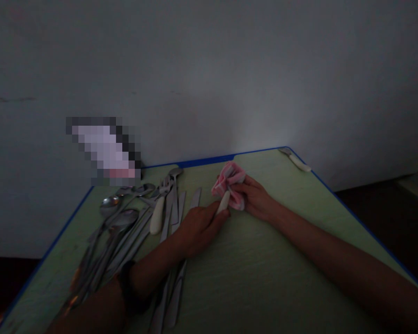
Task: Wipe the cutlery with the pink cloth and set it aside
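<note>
My left hand point(202, 227) is closed around the white handle point(224, 202) of a piece of cutlery. The cloth covers its far end, so I cannot tell whether it is a fork or a spoon. My right hand point(256, 197) grips a bunched pink and white cloth point(231, 178) wrapped around that end. Left of my hands lies a spread of metal cutlery: a large spoon point(124, 217), a fork point(165, 185) and several knives point(195, 197). Among them is another white handle point(156, 217). My left forearm covers part of the pile.
A white-handled piece of cutlery point(296, 161) lies alone at the far right corner of the pale green table point(271, 269), which has a blue edge. A pixelated object point(104, 148) leans at the back left. Behind stands a grey wall point(209, 69).
</note>
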`<control>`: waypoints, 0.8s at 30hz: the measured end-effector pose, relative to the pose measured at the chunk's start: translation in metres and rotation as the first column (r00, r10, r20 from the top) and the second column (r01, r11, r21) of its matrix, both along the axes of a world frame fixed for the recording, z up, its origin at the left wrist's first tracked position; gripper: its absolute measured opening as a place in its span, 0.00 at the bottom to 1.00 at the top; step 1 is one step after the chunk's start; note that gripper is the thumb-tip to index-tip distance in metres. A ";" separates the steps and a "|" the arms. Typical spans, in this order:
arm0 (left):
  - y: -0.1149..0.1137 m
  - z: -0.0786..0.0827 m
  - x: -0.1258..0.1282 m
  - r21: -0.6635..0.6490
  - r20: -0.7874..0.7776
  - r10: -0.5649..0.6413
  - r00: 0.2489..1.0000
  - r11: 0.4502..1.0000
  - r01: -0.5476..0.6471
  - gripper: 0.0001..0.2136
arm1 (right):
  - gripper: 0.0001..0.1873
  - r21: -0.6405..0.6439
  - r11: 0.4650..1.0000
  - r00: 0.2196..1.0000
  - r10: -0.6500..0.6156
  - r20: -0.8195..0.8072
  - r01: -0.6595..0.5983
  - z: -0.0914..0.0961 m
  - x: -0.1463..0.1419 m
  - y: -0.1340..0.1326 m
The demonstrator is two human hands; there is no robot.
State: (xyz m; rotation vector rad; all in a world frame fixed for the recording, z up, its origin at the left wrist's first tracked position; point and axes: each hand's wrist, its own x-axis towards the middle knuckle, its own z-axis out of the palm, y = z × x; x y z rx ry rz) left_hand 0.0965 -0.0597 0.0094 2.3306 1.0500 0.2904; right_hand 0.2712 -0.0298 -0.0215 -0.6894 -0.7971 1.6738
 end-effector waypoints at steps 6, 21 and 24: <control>0.000 0.000 -0.001 0.003 0.003 -0.008 1.000 1.000 0.008 0.15 | 0.09 -0.029 0.999 1.000 -0.021 0.003 0.021 -0.001 0.001 0.003; -0.001 0.001 0.000 0.003 -0.021 -0.023 1.000 1.000 0.023 0.16 | 0.08 -0.037 0.999 0.999 0.036 -0.007 -0.037 0.005 0.000 0.000; -0.001 0.001 0.000 0.003 -0.023 -0.022 0.999 1.000 0.022 0.17 | 0.07 -0.006 0.999 0.999 0.047 -0.010 -0.047 0.005 0.001 0.000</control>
